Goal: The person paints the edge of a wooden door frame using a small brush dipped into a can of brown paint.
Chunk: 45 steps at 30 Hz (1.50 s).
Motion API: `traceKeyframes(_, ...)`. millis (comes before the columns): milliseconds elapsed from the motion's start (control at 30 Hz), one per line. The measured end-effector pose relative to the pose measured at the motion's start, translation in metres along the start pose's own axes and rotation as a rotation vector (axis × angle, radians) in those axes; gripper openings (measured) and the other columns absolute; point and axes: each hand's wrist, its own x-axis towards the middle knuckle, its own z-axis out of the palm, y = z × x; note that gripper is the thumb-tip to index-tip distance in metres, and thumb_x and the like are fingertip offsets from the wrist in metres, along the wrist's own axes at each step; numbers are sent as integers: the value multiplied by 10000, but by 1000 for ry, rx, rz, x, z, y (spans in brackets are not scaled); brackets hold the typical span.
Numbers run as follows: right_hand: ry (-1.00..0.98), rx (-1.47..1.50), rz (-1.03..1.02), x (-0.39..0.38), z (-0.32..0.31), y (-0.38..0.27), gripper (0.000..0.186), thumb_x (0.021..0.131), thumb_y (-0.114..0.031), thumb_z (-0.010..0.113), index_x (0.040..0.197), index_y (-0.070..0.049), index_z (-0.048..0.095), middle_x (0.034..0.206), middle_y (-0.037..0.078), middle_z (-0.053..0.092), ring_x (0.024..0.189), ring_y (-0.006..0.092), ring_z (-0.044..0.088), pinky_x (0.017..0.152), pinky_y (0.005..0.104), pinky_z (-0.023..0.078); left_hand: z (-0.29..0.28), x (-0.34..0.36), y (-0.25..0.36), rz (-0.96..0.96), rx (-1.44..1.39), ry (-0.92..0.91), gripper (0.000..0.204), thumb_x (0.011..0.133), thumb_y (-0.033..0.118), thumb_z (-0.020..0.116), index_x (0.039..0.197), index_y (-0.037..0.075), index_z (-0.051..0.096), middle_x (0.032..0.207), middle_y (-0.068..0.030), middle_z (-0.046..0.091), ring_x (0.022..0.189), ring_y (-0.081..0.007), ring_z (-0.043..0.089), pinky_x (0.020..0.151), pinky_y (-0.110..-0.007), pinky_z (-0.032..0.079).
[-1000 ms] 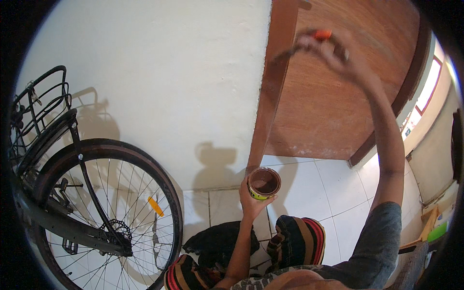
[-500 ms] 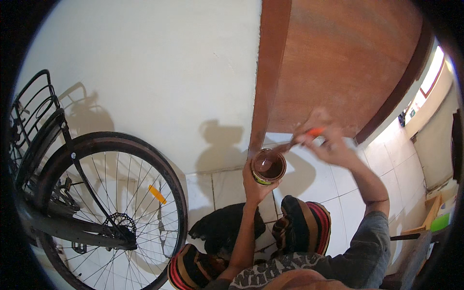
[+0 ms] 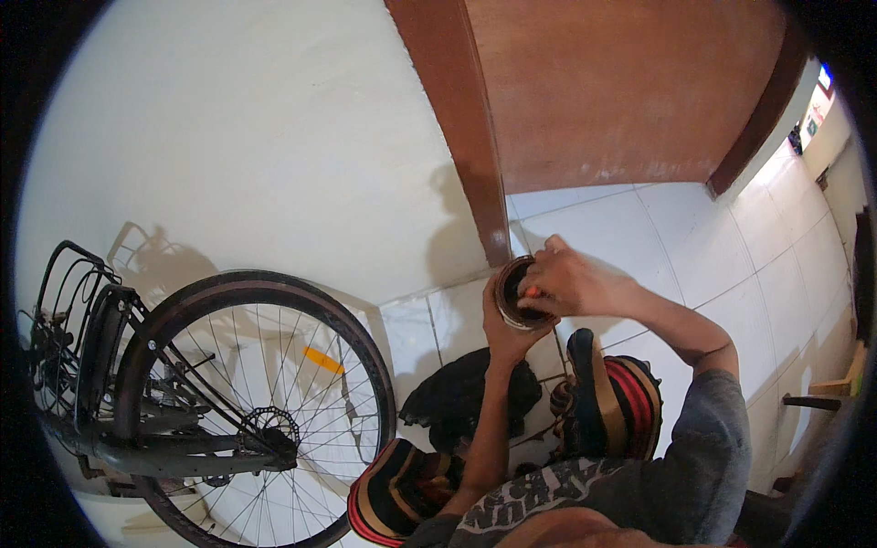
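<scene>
A small round paint can with dark brown paint inside is gripped from its near left side by my left hand. It is tilted, with its mouth facing up toward me. My right hand is closed around a paintbrush, of which only a bit of the orange handle shows. The fingers are over the can's mouth, so the bristles are hidden, and I cannot tell how deep they go. Just beyond the can stands the foot of a brown door frame.
A brown door rises beyond my hands, next to a white wall. On the left a bicycle wheel stands close to my left knee. A crumpled black bag lies on the white tiled floor. A wooden piece is at the far right.
My right hand has moved down and left with the paintbrush, from above the can's right side to over its mouth. The view has shifted, and the can appears slightly more to the right.
</scene>
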Motion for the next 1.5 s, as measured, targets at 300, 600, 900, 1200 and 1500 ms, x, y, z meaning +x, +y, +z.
traceKeyframes(300,250,367,301,-40,-45,10,176,916,-136,621,1027,-25,698,835,94,679,760,173,577,736,337,463,8,3,-35,64,140,59,1105,519,213,947,1393,40,293,1358,-169,467,1243,-296,492,1064,-420,402)
traceKeyframes(600,355,566,562,-61,-35,16,162,889,-167,623,912,-18,684,907,74,676,796,148,597,760,341,477,-2,4,-38,36,133,80,1147,513,254,951,1419,44,279,1361,-165,419,1274,-314,444,1075,-431,380)
traceKeyframes(900,221,227,401,-67,-48,3,146,729,-57,645,874,-42,650,807,76,633,816,211,555,778,345,448,2,3,-27,78,269,116,1088,524,276,945,1403,54,344,1353,-173,421,1268,-346,419,1054,-458,372)
traceKeyframes(1200,193,131,253,-53,-40,-2,166,774,-112,709,933,-67,695,778,71,627,795,234,539,789,362,426,2,7,-26,164,318,81,1110,511,295,952,1399,41,335,1332,-177,467,1234,-333,480,1047,-441,397)
traceKeyframes(1500,108,-308,-25,-17,2,10,243,794,-236,730,974,-74,744,877,50,647,894,201,516,928,390,344,11,6,-23,168,241,38,1068,525,294,934,1391,46,360,1351,-184,486,1250,-356,484,1050,-437,407)
